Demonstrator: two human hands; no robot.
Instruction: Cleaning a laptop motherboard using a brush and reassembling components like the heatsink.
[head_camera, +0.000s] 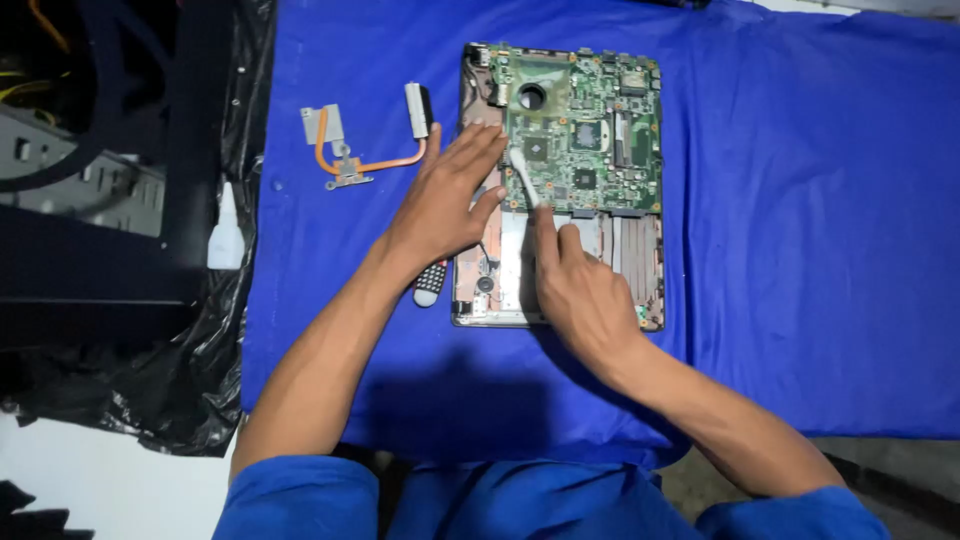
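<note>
An opened laptop base (640, 262) lies on a blue cloth (800, 250), its green motherboard (585, 125) exposed in the far half. My left hand (450, 200) rests flat, fingers spread, on the base's left edge and the board's near-left corner. My right hand (578, 290) grips a small white brush (525, 178) whose tip touches the lower-left part of the board.
A copper heat pipe with metal heatsink plates (345, 150) lies on the cloth left of the laptop. A small black-and-white handle (430, 283) pokes out under my left wrist. Black plastic sheeting (190, 390) and a dark computer case (90, 180) fill the left side.
</note>
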